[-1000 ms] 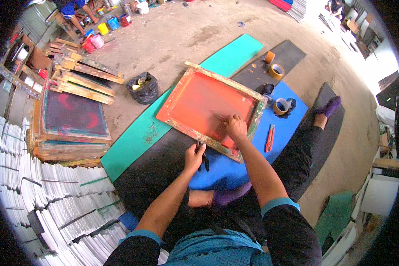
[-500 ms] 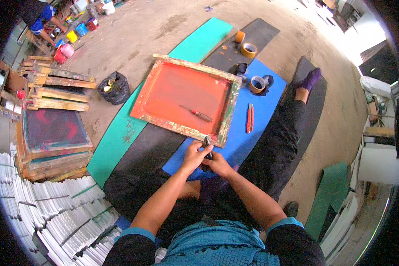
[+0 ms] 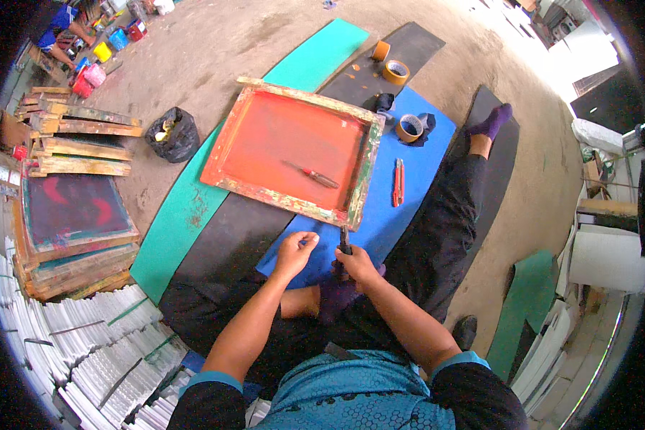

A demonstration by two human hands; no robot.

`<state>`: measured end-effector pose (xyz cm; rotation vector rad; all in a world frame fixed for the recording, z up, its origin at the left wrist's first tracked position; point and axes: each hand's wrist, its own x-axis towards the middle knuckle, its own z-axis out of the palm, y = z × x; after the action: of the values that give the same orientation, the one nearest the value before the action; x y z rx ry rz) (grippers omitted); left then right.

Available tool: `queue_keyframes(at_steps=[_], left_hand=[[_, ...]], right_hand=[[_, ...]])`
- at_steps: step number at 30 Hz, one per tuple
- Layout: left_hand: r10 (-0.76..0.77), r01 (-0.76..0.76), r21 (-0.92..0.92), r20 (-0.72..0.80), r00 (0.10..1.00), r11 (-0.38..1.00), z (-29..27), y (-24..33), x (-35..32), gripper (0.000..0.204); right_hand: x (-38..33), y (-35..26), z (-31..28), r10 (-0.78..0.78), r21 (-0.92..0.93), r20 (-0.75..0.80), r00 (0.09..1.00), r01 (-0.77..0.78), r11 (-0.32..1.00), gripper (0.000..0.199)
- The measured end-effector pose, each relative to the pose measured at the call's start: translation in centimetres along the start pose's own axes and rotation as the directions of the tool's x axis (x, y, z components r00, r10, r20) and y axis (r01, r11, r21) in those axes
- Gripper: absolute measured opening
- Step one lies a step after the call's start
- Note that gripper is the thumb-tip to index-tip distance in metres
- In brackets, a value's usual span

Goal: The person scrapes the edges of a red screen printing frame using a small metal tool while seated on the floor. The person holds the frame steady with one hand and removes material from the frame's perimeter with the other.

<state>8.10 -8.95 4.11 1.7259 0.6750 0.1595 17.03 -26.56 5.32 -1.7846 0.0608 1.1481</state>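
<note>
My right hand [image 3: 358,265] is closed round a black-handled tool [image 3: 345,242], pliers by its look. The tool's tip points up at the near right corner of a wooden screen-printing frame [image 3: 304,210]; whether it touches the wood I cannot tell. My left hand [image 3: 295,254] is apart from the tool, thumb and fingertips pinched together. Anything in that pinch is too small to make out. The frame holds an orange-red stained mesh [image 3: 287,143], and a screwdriver [image 3: 312,174] with a red and dark handle lies on it. A red utility knife [image 3: 398,183] lies right of the frame.
Rolls of tape [image 3: 410,127] and dark cloth lie beyond the knife on a blue mat [image 3: 426,158]. My outstretched leg [image 3: 444,222] borders the right. Stacked frames [image 3: 79,236], a black bag [image 3: 172,135] and white sheet stacks [image 3: 100,330] stand left. Another person crouches by paint pots.
My left hand has come off the tool and moved left, its fingers pinched. My right hand keeps hold of the tool. The whole view has shifted slightly.
</note>
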Motion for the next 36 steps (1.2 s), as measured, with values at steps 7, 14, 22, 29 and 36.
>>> queue_keyframes(at_steps=[7, 14, 22, 29, 36], left_hand=[[-0.028, 0.03, -0.02, 0.052, 0.998, 0.999, -0.1, 0.1, 0.3, 0.032], [-0.013, 0.014, -0.021, 0.054, 0.998, 1.0, 0.1, -0.7, 0.7, 0.032], [0.038, -0.037, -0.042, 0.019, 0.999, 0.998, 0.3, -1.2, 0.8, 0.031], [0.034, -0.033, -0.012, 0.027, 0.999, 0.999, 0.1, -0.5, 0.8, 0.03], [-0.047, 0.046, 0.018, 0.067, 0.997, 0.999, 0.1, -1.0, 0.6, 0.029]], right_hand=[[-0.3, -1.8, -0.4, 0.091, 0.014, -0.043, 0.995, -0.091, 0.996, 0.03], [0.4, -1.5, 0.0, 0.095, 0.015, -0.073, 0.993, -0.094, 0.995, 0.027], [0.9, -3.9, -2.3, 0.131, -0.344, 0.016, 0.991, -0.117, 0.932, 0.024], [0.2, -8.6, -4.4, 0.019, -0.868, -0.045, 0.999, -0.049, 0.495, 0.045], [-0.9, -8.9, -4.0, -0.115, -0.92, -0.08, 0.99, -0.029, 0.391, 0.038]])
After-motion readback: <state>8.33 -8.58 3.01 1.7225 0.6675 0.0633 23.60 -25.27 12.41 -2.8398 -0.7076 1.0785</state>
